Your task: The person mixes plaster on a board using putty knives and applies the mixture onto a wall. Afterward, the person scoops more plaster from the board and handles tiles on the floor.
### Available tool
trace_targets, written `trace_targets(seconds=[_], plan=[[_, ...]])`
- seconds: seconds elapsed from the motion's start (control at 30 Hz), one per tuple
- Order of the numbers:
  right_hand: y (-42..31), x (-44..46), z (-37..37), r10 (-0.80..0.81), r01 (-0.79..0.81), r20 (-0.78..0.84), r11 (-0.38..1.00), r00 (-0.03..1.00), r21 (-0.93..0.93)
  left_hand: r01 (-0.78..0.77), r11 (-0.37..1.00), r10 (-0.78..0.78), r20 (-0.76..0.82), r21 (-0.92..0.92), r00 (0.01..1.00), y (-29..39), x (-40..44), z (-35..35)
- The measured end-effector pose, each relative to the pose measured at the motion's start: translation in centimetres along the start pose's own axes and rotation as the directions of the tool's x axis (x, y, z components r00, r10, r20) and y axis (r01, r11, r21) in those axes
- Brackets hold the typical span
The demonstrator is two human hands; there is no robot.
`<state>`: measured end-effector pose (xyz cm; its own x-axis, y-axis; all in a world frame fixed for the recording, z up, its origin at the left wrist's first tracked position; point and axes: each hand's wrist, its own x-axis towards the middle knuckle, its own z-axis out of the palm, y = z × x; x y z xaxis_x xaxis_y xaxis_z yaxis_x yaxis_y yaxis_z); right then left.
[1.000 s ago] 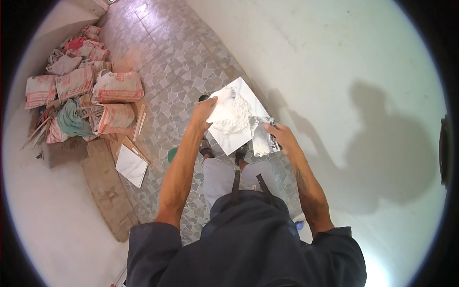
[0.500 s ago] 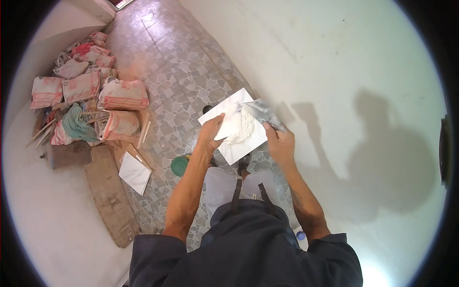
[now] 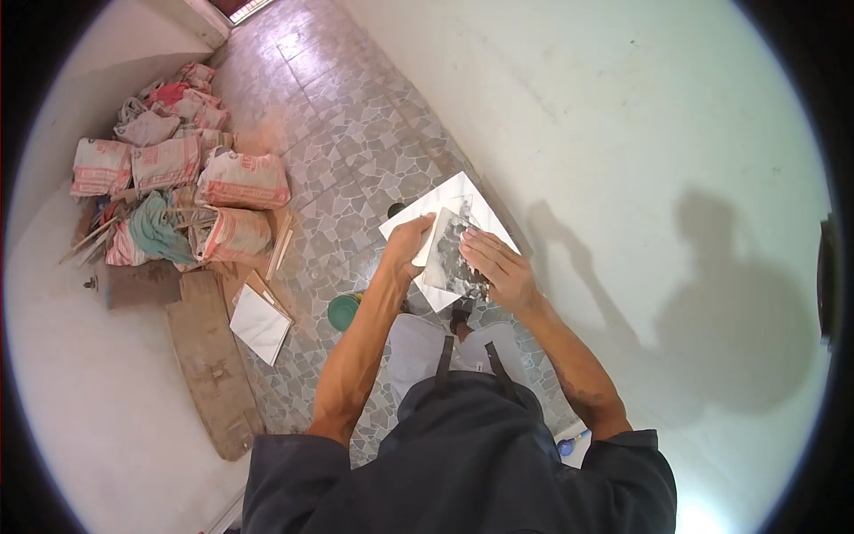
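Note:
A thin white flat sheet [image 3: 424, 251] is gripped by my left hand [image 3: 407, 245], its thumb along the near edge. Over it leans a grey rectangular plate [image 3: 449, 264], its face smeared with white paste and dark patches. My right hand [image 3: 500, 271] lies across this plate, fingers stretched together over its face and thumb hidden, apparently behind. Whether my left hand also pinches the plate, I cannot tell. Beneath both hands is a square white marble-look tile [image 3: 463, 189]; its support is hidden. The paste on the tile is mostly covered now.
Printed sacks [image 3: 245, 181] are piled at the left with sticks and a teal cloth [image 3: 156, 230]. A wooden plank [image 3: 212, 365] and more white tiles [image 3: 261, 322] lie near them. A green round container [image 3: 342, 312] stands by my left forearm. A pale wall [image 3: 623, 116] rises on the right.
The grey plate has swung left over the tile towards my left hand, its smeared face now showing. My right hand has shifted from the plate's edge onto its face. The view has tilted slightly.

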<state>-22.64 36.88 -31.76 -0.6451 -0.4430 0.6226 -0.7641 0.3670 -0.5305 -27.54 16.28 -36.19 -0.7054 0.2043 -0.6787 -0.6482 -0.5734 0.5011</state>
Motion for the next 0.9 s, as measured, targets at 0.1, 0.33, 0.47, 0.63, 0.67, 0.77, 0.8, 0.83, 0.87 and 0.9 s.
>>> trace_targets(seconds=[0.1, 0.33, 0.47, 0.63, 0.67, 0.77, 0.8, 0.83, 0.87, 0.9], plan=[[0.2, -0.9, -0.4, 0.017, -0.016, 0.032, 1.000, 0.999, -0.015, 0.011, 0.995, -0.003, -0.079, 0.101, 0.997, 0.1, -1.4, 1.4], [2.9, -5.4, -1.8, 0.161, -0.156, 0.020, 0.975, 0.987, -0.161, -0.069, 0.991, 0.069, -0.003, -0.115, 0.998, -0.2, -0.5, 1.2], [2.9, -7.4, -2.4, 0.647, -0.646, -0.006, 0.760, 0.762, -0.076, -0.171, 0.984, 0.172, 0.018, -0.050, 0.985, 2.3, -0.9, 2.5], [-1.4, -1.2, -4.8, 0.545, -0.556, -0.150, 0.830, 0.825, -0.041, -0.194, 0.981, 0.192, -0.087, -0.010, 0.977, 2.6, -3.0, 4.4], [-2.0, -0.2, -4.7, 0.505, -0.516, -0.166, 0.856, 0.847, -0.030, -0.178, 0.984, 0.177, -0.052, -0.024, 0.983, 2.3, -3.1, 4.6], [-2.6, 2.4, -3.4, 0.195, -0.236, -0.228, 0.956, 0.954, -0.174, -0.141, 0.988, 0.143, 0.027, -0.061, 0.989, 1.1, -3.0, 5.0], [-2.5, 2.8, -3.1, 0.134, -0.171, -0.213, 0.971, 0.968, -0.167, -0.140, 0.988, 0.143, 0.038, -0.069, 0.989, 0.7, -3.2, 5.3], [-2.6, 3.1, -2.8, 0.073, -0.105, -0.199, 0.982, 0.977, -0.158, -0.139, 0.987, 0.143, 0.048, -0.077, 0.989, 0.5, -3.5, 5.5], [-2.5, 3.3, -2.5, 0.008, -0.036, -0.186, 0.989, 0.982, -0.147, -0.134, 0.986, 0.140, 0.053, -0.097, 0.989, 0.4, -3.6, 5.7], [-2.3, 2.9, -2.1, 0.007, -0.034, -0.196, 0.991, 0.981, -0.131, -0.134, 0.984, 0.141, 0.057, -0.118, 0.988, 0.5, -3.8, 5.9]])
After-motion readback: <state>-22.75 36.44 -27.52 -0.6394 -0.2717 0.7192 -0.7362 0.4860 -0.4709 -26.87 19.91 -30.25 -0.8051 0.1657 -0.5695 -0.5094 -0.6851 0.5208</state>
